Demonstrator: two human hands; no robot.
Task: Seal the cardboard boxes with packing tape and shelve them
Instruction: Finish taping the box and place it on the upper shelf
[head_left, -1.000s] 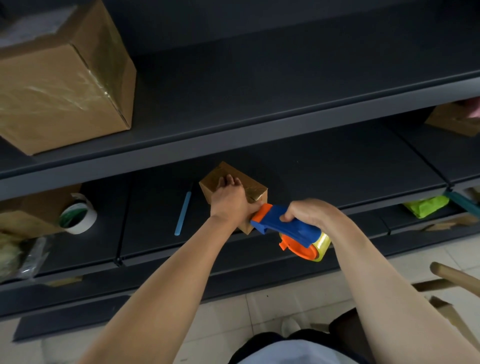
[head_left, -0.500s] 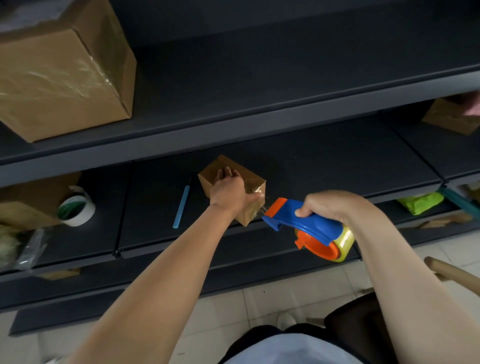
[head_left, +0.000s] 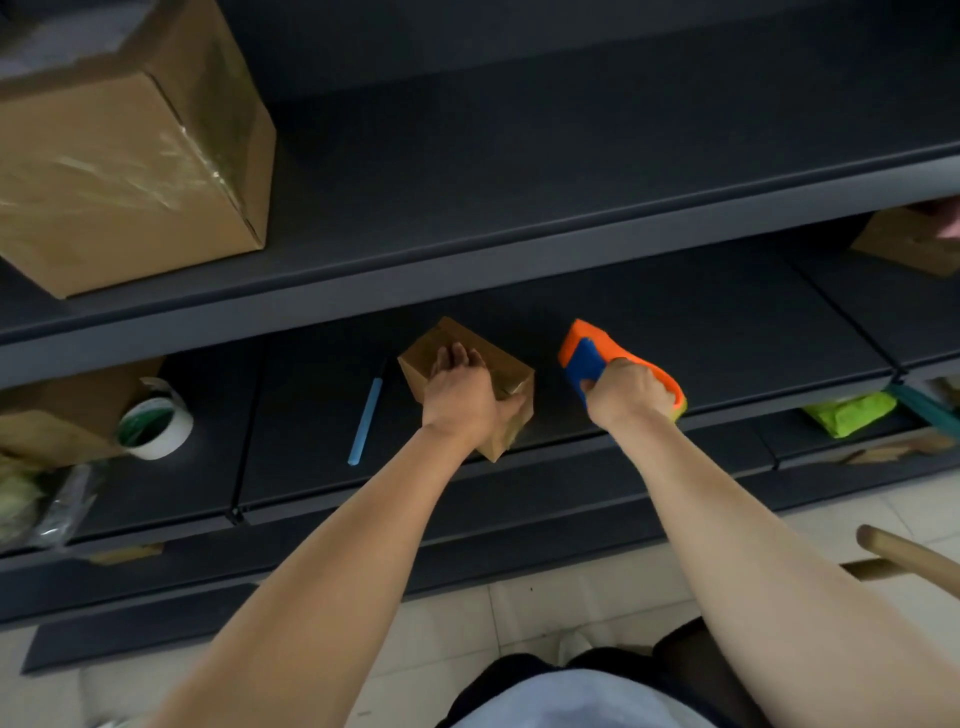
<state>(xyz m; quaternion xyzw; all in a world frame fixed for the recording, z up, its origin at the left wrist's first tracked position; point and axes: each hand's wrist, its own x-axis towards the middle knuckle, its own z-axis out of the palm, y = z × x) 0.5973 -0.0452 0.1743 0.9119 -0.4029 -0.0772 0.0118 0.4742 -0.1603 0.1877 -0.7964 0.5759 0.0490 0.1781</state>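
Note:
A small taped cardboard box (head_left: 511, 376) sits near the front edge of the lower dark shelf (head_left: 675, 332). My left hand (head_left: 460, 397) rests on top of it, fingers over the lid and thumb against its right side. To the right, my right hand (head_left: 631, 392) grips the blue and orange tape dispenser (head_left: 589, 353), which is down at the shelf surface, apart from the box. A large taped cardboard box (head_left: 124, 150) stands on the upper shelf at the left.
A blue stick (head_left: 366, 421) lies left of the small box. A white tape roll (head_left: 156, 421) and another carton (head_left: 62, 415) sit at the far left. More cardboard (head_left: 909, 244) and a green cloth (head_left: 852, 413) are at the right. A wooden chair part (head_left: 909, 556) juts in low right.
My right hand has carried the tape dispenser away from the small box's corner, up and to the right, and lowered it to the shelf. My left hand has stayed on the box.

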